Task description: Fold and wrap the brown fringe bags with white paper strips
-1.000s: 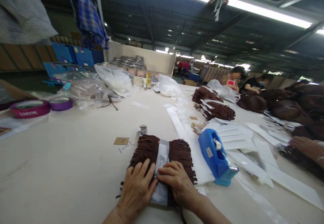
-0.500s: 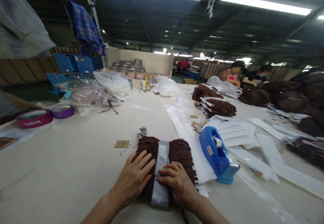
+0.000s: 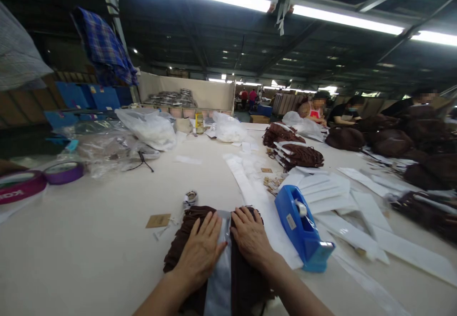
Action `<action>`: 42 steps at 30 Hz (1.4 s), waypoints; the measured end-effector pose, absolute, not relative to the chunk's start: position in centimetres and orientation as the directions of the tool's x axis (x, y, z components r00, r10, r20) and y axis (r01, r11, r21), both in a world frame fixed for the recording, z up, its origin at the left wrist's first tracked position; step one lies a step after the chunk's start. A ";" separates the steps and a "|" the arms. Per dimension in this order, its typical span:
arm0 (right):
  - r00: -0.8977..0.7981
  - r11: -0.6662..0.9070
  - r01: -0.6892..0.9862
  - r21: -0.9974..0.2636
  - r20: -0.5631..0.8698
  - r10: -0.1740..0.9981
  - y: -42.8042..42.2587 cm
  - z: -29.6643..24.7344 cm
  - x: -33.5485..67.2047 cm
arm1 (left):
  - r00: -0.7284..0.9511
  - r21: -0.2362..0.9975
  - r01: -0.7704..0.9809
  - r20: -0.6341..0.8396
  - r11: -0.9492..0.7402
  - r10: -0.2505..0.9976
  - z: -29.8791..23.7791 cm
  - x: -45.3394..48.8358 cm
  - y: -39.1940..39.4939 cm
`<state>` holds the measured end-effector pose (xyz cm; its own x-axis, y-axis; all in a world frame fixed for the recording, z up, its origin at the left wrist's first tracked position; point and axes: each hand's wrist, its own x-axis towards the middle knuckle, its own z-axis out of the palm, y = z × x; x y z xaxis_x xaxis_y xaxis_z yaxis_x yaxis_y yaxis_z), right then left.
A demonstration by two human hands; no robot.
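Note:
A dark brown fringed bag (image 3: 246,278) lies flat on the table in front of me, with a pale translucent strip (image 3: 218,282) running down its middle. My left hand (image 3: 202,247) rests flat on the bag's left half, fingers stretched forward, thumb at the strip. On the right half lies my right hand (image 3: 250,235), its fingers extended near the far edge beside the strip. Both palms hide part of the bag. Just beyond the bag's far left corner is a small ring-shaped item (image 3: 190,198). A brown card tag (image 3: 158,221) lies to the left.
A blue tape dispenser (image 3: 300,228) stands to the right, beside loose white strips (image 3: 328,190). Farther back are stacked brown fringed bundles (image 3: 298,154) and clear plastic bags (image 3: 148,128). Purple tape rolls (image 3: 64,172) lie at left. Co-workers (image 3: 316,109) sit at the far right.
My right hand has moved forward from the strip's middle to the far right part of the bag, fingers straightening. The bag sits nearer to me in view. The camera has turned slightly right.

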<state>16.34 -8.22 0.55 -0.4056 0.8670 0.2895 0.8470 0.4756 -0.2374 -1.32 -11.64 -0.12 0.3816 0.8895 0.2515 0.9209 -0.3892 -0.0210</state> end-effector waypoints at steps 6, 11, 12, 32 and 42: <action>-0.331 0.394 0.890 -0.228 0.271 0.904 -8.3 -1.8 17.2 | 0.316 0.188 0.937 -0.102 -0.293 0.943 -0.3 -0.9 -11.6; -0.347 0.404 0.886 -0.229 0.251 0.903 -8.2 -1.6 17.2 | 0.292 0.302 0.924 -0.159 -0.235 0.943 1.2 -1.1 -11.3; -0.345 0.401 0.887 -0.227 0.251 0.905 -8.1 -1.4 17.2 | 0.293 0.308 0.922 -0.150 -0.237 0.944 1.5 -1.0 -11.2; -0.406 0.484 0.874 0.041 0.608 0.683 -7.0 -4.8 17.8 | 0.101 0.100 0.989 0.076 -0.108 0.992 -1.0 -0.7 -3.0; -0.186 0.483 0.874 -0.057 0.879 0.439 -8.3 -9.9 14.9 | 0.168 0.072 0.983 0.010 -0.168 0.986 -2.4 -3.7 -6.8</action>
